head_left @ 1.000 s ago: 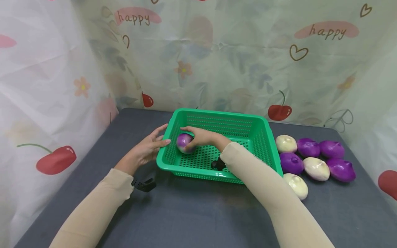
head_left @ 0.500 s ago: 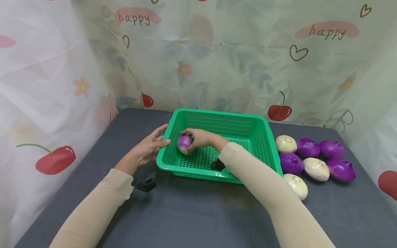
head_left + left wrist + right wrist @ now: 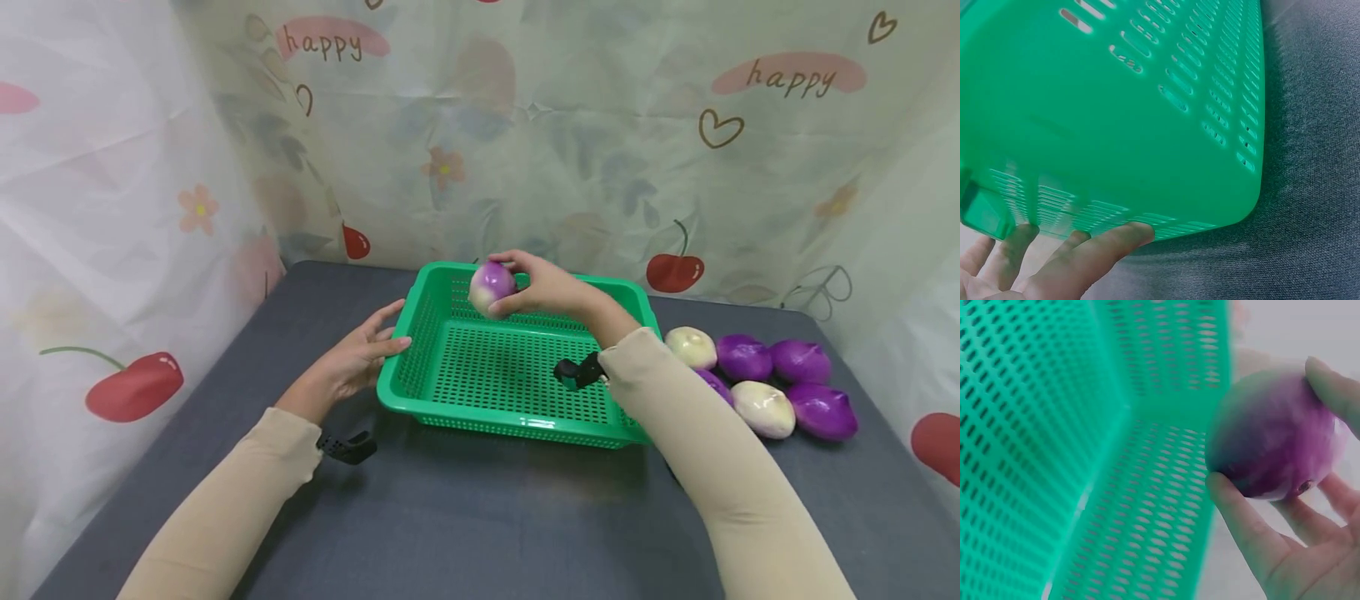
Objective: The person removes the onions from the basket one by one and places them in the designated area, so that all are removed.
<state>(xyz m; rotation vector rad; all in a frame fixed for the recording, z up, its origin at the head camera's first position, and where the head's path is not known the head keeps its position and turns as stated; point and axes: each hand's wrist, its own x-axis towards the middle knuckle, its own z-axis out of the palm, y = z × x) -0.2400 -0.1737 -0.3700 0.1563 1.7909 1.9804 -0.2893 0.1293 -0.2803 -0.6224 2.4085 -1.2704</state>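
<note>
In the head view my right hand (image 3: 543, 287) grips a purple-and-white turnip (image 3: 492, 289) between thumb and fingers, above the back part of a green perforated basket (image 3: 517, 423). The right wrist view shows fingertips spread around the turnip (image 3: 1279, 434), beside the basket wall. My left hand (image 3: 356, 358) touches the basket's left end from outside, its fingers fairly straight and its thumb at the rim. Seen from the left wrist, those fingers (image 3: 1094, 256) lie against the outer wall. Inside the basket the perforated floor shows, with nothing lying on its visible part.
Right of the basket, several purple and whitish bulbs lie grouped on the dark grey tabletop (image 3: 450, 517), among them a white one (image 3: 763, 408) and a purple one (image 3: 823, 411). My right sleeve (image 3: 697, 425) hides part of that group. A patterned curtain (image 3: 525, 150) hangs behind.
My right hand has lifted the turnip from the basket's left part, up and to the right. The left hand and the basket have stayed in place.
</note>
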